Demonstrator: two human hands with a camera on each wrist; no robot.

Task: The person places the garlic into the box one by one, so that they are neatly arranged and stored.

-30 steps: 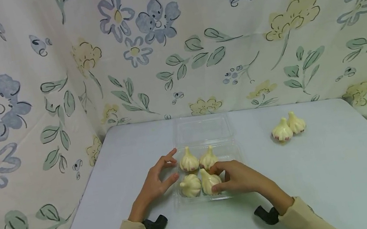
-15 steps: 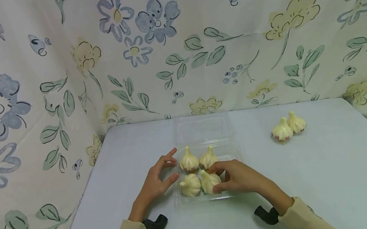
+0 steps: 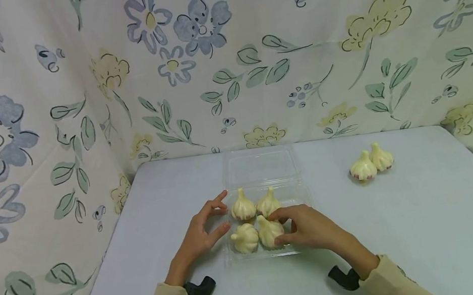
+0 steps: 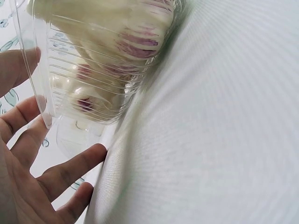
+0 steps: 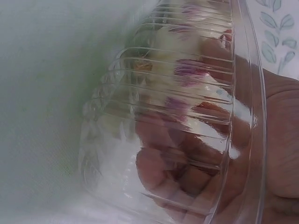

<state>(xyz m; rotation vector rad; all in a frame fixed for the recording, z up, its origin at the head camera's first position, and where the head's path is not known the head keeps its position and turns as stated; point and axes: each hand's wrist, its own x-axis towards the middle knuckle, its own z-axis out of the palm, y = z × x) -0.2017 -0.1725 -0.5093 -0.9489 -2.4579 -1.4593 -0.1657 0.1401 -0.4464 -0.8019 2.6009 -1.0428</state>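
A clear plastic clamshell box [image 3: 296, 194] lies with its lid folded back on the white table. Inside are several garlic bulbs: one back left [image 3: 242, 205], one back right [image 3: 268, 203], one front left [image 3: 245, 239] and one front right. My right hand [image 3: 310, 228] reaches into the box and holds the front-right garlic bulb [image 3: 270, 233] between thumb and fingers. Through the box wall in the right wrist view, curled fingers [image 5: 159, 172] show beside that bulb. Along the left rim, my left hand [image 3: 203, 231] touches the box with spread, fairly straight fingers [image 4: 74, 168].
Two more garlic bulbs [image 3: 363, 166] stand close together at the table's back right. The transparent lid [image 3: 260, 165] reaches toward the back edge. A flowered curtain [image 3: 251, 63] hangs behind the table and along its sides.
Almost nothing differs. The right hand and the garlic bulb it holds have shifted very slightly in the box; the left hand stays at the rim.
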